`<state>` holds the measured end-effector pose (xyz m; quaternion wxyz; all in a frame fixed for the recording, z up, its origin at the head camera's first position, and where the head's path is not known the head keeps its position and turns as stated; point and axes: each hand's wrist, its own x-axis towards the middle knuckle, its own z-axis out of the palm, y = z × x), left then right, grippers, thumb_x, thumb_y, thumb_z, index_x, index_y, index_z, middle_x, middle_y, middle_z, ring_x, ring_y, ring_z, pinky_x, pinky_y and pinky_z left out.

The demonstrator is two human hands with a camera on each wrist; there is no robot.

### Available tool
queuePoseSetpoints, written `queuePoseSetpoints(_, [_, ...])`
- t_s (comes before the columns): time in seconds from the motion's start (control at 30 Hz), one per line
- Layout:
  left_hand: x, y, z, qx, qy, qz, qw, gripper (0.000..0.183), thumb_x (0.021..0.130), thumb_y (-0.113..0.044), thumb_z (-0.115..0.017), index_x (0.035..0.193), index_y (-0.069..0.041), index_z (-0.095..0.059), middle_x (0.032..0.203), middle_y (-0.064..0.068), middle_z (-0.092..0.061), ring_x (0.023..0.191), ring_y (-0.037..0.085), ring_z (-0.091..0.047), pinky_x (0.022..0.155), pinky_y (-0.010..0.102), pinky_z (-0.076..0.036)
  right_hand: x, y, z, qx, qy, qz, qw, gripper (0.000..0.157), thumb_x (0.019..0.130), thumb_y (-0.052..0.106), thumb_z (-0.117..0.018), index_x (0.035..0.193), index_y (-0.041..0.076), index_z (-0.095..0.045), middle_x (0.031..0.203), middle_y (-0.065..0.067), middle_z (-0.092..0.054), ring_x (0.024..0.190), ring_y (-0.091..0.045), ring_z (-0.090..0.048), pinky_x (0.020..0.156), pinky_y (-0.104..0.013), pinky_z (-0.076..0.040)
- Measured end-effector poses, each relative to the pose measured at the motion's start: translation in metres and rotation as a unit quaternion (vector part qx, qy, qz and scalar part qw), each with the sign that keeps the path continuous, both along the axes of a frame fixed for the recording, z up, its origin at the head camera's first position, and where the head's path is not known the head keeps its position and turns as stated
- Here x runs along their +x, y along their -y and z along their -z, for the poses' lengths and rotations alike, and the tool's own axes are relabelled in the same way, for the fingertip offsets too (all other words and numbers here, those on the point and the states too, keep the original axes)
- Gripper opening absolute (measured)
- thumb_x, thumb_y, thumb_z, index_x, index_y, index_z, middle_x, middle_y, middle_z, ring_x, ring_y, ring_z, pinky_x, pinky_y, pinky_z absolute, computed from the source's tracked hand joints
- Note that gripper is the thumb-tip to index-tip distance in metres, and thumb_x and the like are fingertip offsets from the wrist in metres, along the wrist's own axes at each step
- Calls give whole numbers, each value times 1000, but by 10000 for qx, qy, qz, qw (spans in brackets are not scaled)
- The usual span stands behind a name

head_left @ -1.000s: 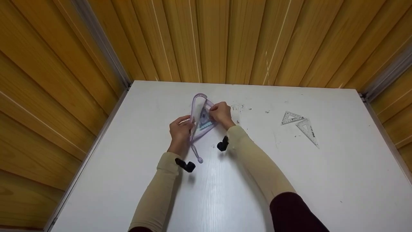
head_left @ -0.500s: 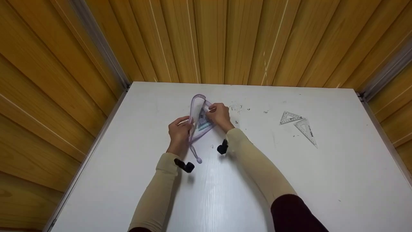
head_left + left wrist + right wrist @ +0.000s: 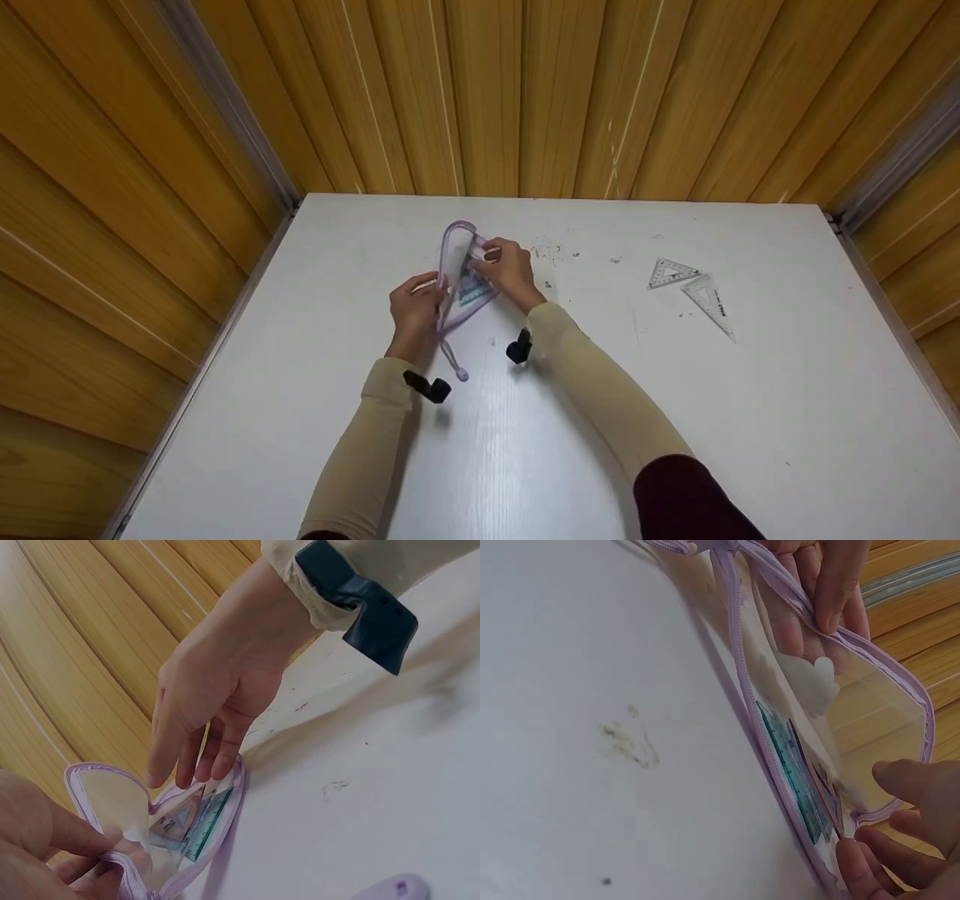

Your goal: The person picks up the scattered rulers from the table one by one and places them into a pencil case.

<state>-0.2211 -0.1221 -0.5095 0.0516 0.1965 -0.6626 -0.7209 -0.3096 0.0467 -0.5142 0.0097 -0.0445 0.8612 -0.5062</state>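
- White table (image 3: 495, 457), carrying everything I handle from afar.
- Purple-edged mesh pouch (image 3: 885, 716), lying on it, its zipped mouth spread.
- Left hand (image 3: 415, 309), with which I pinch the pouch's edge.
- Right hand (image 3: 512, 271), at the mouth, thumb and fingers apart (nothing gripped that I see).
- Two clear set squares (image 3: 714, 306), well to the right.
- Teal graduated strip (image 3: 789, 769), inside the pouch.
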Motion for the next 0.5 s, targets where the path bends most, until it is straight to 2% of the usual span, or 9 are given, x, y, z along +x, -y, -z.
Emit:
queuePoseSetpoints(0.23, [1,0,-1,-74,150,-37,9999,26,93,0,-71,117,-6,-74,108,15,-76,86,19,-67,65,25,-48,3,-5,2,-170,-282,-295,9990,51,90,24,-81,136,8,-63,122,-11,-72,108,-26,-65,92,-41,-53])
queuePoseSetpoints(0.5, [1,-1,-1,21,48,-52,10000,30,89,5,-70,117,-5,-74,109,18,-76,85,19,-68,64,25,-49,7,-18,-4,-213,-596,-646,9959,67,91,32,-80,149,13,-51,136,-14,-65,125,-34,-59,103,-46,-47])
